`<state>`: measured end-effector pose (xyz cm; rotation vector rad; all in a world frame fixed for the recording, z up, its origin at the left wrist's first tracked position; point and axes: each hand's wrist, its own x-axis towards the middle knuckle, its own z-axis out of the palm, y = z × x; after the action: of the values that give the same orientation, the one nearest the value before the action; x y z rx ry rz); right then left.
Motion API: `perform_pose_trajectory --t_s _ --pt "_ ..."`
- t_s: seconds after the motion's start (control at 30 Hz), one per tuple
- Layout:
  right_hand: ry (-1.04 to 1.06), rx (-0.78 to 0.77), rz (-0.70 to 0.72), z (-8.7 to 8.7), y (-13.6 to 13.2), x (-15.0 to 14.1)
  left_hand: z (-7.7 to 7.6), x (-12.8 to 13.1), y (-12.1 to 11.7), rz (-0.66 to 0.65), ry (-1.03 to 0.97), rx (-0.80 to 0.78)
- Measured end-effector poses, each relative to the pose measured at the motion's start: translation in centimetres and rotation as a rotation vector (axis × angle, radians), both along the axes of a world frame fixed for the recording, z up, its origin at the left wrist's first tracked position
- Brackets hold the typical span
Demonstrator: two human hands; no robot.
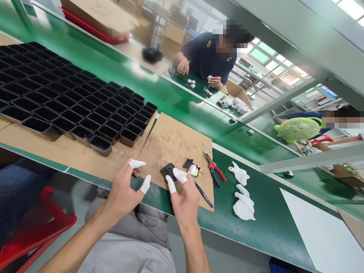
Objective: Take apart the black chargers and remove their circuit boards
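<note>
White finger cots cover some fingertips of both hands. My left hand [127, 185] is empty over the bench's front edge, thumb and fingers apart. Thumb and fingers of my right hand [183, 189] grip a small black plastic case [168, 171] above the cardboard sheet. Just beyond it lie a flat black piece [188, 163] and a small white and yellow component with wires [193, 170]. Black tweezers [204, 195] rest beside my right hand. Farther right are red-handled pliers [214, 169], jaws pointing away from me.
Rows of open black boxes [71, 100] fill the left of the bench. Two crumpled white gloves [243, 203] lie on the green surface at right, before a white board [321, 231]. Across the bench a co-worker [207, 57] handles small parts. A metal post slants overhead at right.
</note>
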<state>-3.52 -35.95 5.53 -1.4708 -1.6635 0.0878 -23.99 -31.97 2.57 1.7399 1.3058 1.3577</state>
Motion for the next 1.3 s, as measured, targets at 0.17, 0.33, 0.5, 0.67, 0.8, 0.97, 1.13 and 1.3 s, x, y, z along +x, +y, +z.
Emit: perform_pose_trajectory --t_s 0.17,0.33,0.5,0.67,0.8,0.97,1.13,1.3 --pt "-0.036 0.020 0.010 0.0 0.1 -0.2 0.1 0.0 0.1 0.001 0.007 0.013" --pt "-0.044 0.017 0.049 0.6 0.2 -0.2 0.2 0.0 0.1 0.007 0.019 0.015" --pt "0.071 0.063 0.015 1.3 0.0 0.1 0.2 0.0 0.2 0.006 0.006 0.033" --pt "0.234 -0.078 0.029 0.1 0.6 -0.1 0.3 0.1 0.2 0.018 0.025 0.036" --pt "0.432 -0.100 -0.054 -0.8 0.8 -0.1 0.5 0.1 0.1 0.010 0.025 0.033" --pt "0.801 -0.182 -0.143 0.1 -0.2 -0.8 0.6 0.0 0.0 0.013 -0.007 0.002" --pt "1.252 -0.308 -0.096 1.1 -1.0 -1.7 0.4 0.1 -0.2 0.013 0.024 0.016" --pt "1.244 -0.293 -0.153 1.0 -1.4 -2.0 0.4 -0.2 -0.2 0.008 0.045 0.033"
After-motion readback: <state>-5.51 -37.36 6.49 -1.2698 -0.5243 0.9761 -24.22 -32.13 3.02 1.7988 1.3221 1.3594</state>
